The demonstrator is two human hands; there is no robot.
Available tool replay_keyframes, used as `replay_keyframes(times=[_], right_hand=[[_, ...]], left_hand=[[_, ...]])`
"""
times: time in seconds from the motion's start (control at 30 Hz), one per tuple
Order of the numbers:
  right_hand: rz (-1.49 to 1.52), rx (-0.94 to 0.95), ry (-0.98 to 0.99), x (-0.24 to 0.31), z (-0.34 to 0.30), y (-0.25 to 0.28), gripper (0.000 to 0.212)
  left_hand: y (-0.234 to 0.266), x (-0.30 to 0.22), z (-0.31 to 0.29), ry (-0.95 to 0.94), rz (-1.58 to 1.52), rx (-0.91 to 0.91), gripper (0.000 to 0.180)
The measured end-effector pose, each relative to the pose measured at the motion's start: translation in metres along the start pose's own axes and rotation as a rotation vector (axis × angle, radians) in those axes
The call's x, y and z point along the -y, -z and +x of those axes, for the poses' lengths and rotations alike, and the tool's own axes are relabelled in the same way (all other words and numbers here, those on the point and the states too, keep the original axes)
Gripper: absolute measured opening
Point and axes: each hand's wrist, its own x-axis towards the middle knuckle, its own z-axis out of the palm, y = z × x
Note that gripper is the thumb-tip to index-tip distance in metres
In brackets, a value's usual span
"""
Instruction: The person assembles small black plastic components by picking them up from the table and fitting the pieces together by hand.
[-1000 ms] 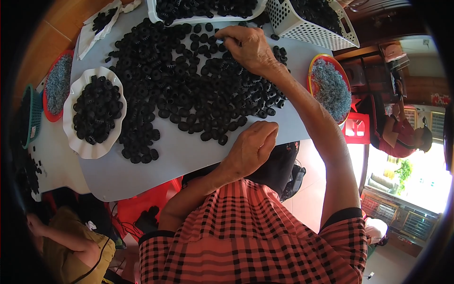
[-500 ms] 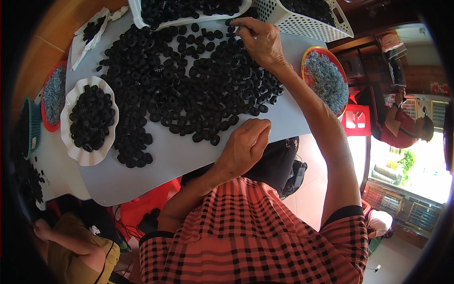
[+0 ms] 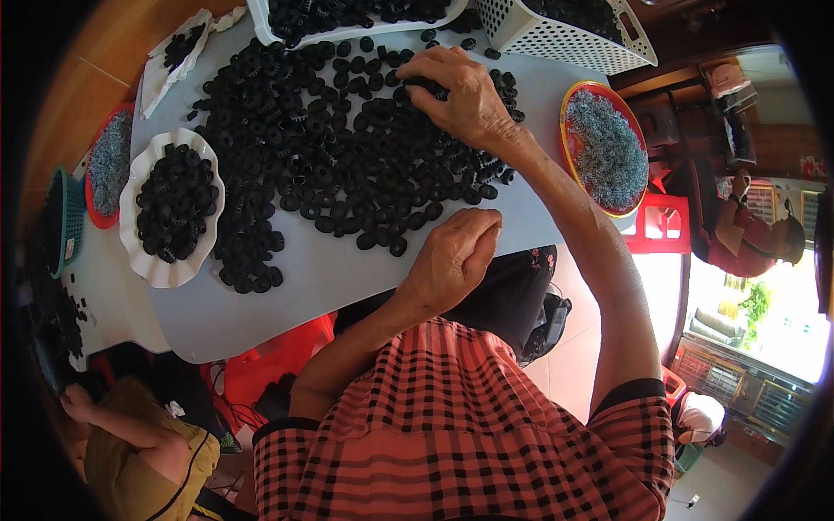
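A wide heap of small black ring-shaped parts (image 3: 347, 165) covers much of the pale table. My right hand (image 3: 460, 97) reaches over the heap's far right side, its fingers curled around some of the black parts, which show dark between thumb and forefinger. Close to the table's near edge, my left hand (image 3: 456, 259) is closed, just in front of the heap. Whatever its fingers hold, if anything, is hidden. A white scalloped dish (image 3: 142, 259) full of the same black parts stands to the left of the heap.
A white tub (image 3: 369, 33) and a perforated white basket (image 3: 573, 48), both with black parts, stand at the back. Red-rimmed trays of clear bluish bits lie at right (image 3: 605, 148) and left (image 3: 106, 169). Another person's arm (image 3: 130, 425) is at lower left.
My right hand has moved from the tub's right corner toward me, over the heap, its fingers now curled around parts. My left hand stays closed near the same place. The view has shifted slightly.
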Motion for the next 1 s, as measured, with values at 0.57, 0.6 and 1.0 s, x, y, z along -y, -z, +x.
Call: replay_keyframes(times=[0.57, 0.6, 1.0], right_hand=[[-0.094, 0.175, 0.047, 0.011, 0.023, -0.018, 0.012], [-0.036, 0.143, -0.015, 0.01, 0.023, -0.016, 0.012], [0.023, 0.125, 0.004, 0.014, 0.023, -0.013, 0.011]], left_hand=[[0.002, 0.001, 0.0, -0.049, 0.077, 0.006, 0.01], [0.002, 0.001, 0.001, -0.04, 0.08, 0.013, 0.01], [0.0, 0.001, 0.001, -0.059, 0.026, -0.011, 0.011]])
